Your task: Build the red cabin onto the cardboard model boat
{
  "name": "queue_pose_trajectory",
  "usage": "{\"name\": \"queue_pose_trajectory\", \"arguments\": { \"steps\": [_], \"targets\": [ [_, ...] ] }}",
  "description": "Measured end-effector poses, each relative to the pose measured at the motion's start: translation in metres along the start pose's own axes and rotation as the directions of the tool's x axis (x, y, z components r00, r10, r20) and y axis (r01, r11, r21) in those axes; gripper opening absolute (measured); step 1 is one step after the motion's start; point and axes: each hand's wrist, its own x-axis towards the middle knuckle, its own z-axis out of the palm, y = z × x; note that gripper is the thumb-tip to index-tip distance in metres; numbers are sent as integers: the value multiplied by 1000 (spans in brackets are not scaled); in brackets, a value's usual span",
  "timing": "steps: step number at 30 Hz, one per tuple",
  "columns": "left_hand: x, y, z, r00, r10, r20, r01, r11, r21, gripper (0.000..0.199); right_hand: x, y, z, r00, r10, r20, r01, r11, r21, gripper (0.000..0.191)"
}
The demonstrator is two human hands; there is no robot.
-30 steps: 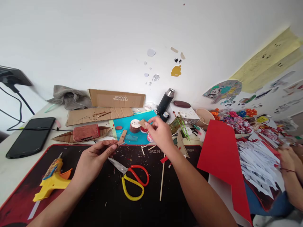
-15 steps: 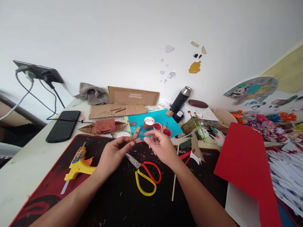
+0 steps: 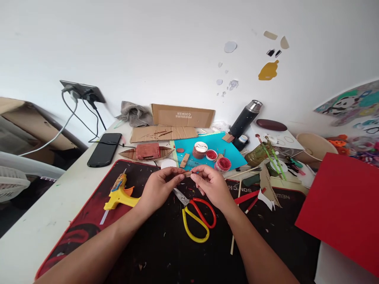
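Note:
A small brown piece of cardboard [image 3: 187, 174] is pinched between my two hands above the black mat. My left hand [image 3: 160, 187] grips its left end with thumb and fingertips. On its right end, the thumb and fingers of my right hand [image 3: 211, 185] are closed. Just below the hands lie scissors [image 3: 185, 201] with one red and one yellow handle. Left of my left hand rests a yellow glue gun [image 3: 120, 195]. Behind them sits a cardboard boat [image 3: 127, 154] with a reddish-brown painted cover.
Paint pots [image 3: 222, 164] stand on a blue sheet [image 3: 233, 156] beyond the hands. A black flask [image 3: 245, 118] leans near the wall. A phone [image 3: 105, 150] lies at left, red card [image 3: 340, 205] at right. A thin wooden stick [image 3: 232, 240] lies beside my right forearm.
My right hand has closed in and now holds the right end of the cardboard piece, where it was apart before. The view has swung left.

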Motion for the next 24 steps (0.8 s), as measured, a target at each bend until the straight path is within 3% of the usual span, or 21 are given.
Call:
{"name": "queue_pose_trajectory", "arguments": {
  "steps": [15,20,24],
  "targets": [
    [-4,3,0,999,45,-28,-41,991,129,31,-4,9,-9,1000,30,10,-29,999,-44,32],
    [1,0,-12,983,97,-157,-50,959,279,33,1,10,-20,997,1,-82,1,1000,28,44],
    [4,-5,-15,980,162,-115,-91,880,465,26,4,12,-25,994,18,-109,-5,993,116,47]
  ]
}}
